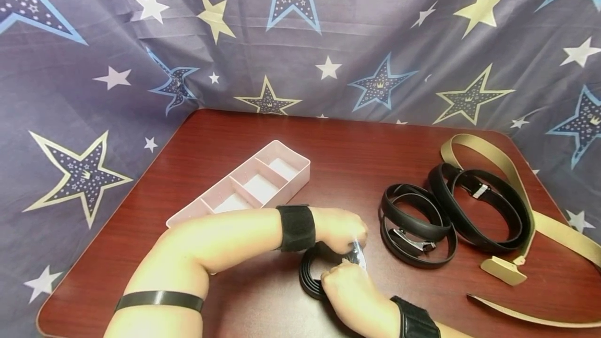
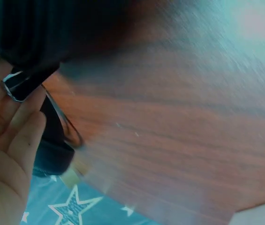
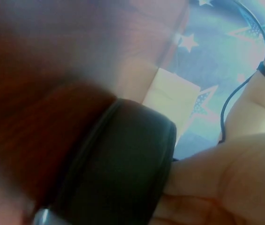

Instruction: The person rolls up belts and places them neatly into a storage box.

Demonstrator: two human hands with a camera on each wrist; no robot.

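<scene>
A coiled, flat black belt (image 1: 307, 277) with a shiny silver buckle (image 1: 359, 256) is located at the near middle of the dark-red wood-grain surface (image 1: 260, 301). It is gripped, and partly concealed, by the curled fingers of the left hand (image 1: 340, 228) and right hand (image 1: 349, 288). One tray end is covered by the left forearm (image 1: 239, 239).

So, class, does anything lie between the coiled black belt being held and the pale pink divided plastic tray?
Yes: in the head view, the bare left forearm with its black fabric wristband crosses between belt and tray; nothing else visible does.
</scene>
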